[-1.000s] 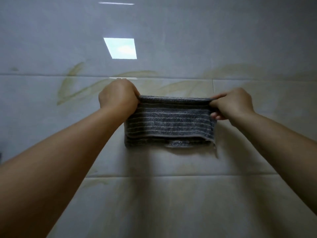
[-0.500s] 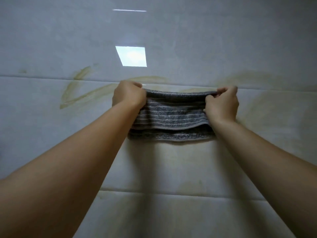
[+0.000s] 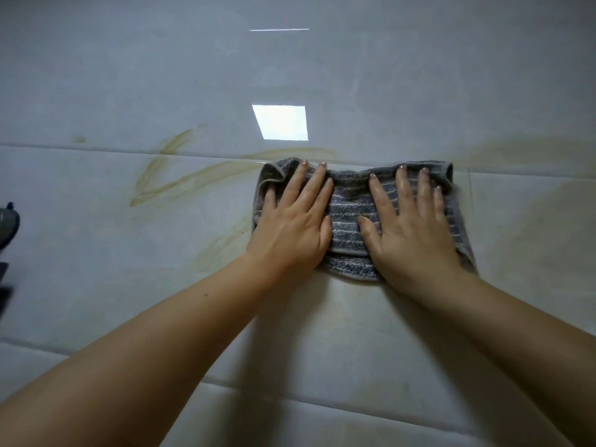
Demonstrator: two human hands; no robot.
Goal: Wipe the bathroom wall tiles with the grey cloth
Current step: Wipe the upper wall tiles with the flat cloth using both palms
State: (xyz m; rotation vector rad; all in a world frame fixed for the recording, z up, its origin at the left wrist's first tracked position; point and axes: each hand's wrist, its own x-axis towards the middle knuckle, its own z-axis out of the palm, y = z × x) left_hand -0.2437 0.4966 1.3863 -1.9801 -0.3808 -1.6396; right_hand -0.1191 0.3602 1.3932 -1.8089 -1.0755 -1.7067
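Left hand and right hand both lie flat on the grey cloth, fingers straight and slightly spread, pressing it against the wall tiles; neither hand curls round the fabric. Left hand covers the cloth's left part, fingertips close to its top edge. Right hand covers the right part, thumb pointing inward. Thumbs near each other but apart, with a strip of fabric showing between them. Cloth: grey with thin pale stripes, folded in layers, bunched at the upper left corner, lower edge showing below the palms. Its top edge sits just at the horizontal grout line between two rows of tiles. Skin of the right hand looks wet and shiny. Yellowish streaks run across the tiles left of the cloth, one reaching its upper left corner; a fainter yellowish smear lies on the tiles to the right. Bright square reflection on the tile above the cloth, thin line of light higher up. Dark object partly in view at the left edge; cannot tell what it is. Both forearms bare.
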